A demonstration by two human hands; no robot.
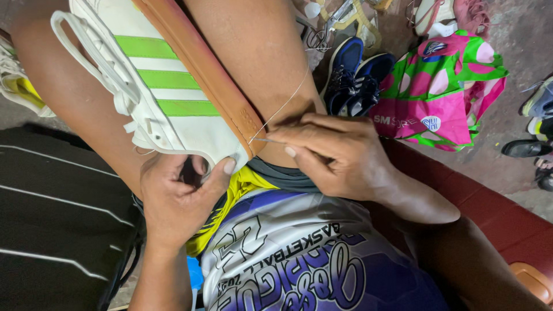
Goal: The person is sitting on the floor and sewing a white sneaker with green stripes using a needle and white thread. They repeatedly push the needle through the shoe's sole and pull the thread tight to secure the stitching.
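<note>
Left hand (175,198) grips heel of white sneaker (155,86), green-striped, upper left of frame, on thigh. Right hand (328,152), centre, fingers pressed together pinching needle (260,140) at tan sole (207,69); thread (285,103) trails up.

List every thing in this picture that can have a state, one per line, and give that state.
White sneaker with green stripes and tan sole: lying across the thigh, gripped at one end.
Thin metal needle: stuck in at the sole edge.
Pale thread: pulled taut.
Left hand: clasping the sneaker.
Right hand: pinching the needle.
Pink-and-green bag: crumpled on the floor.
</note>
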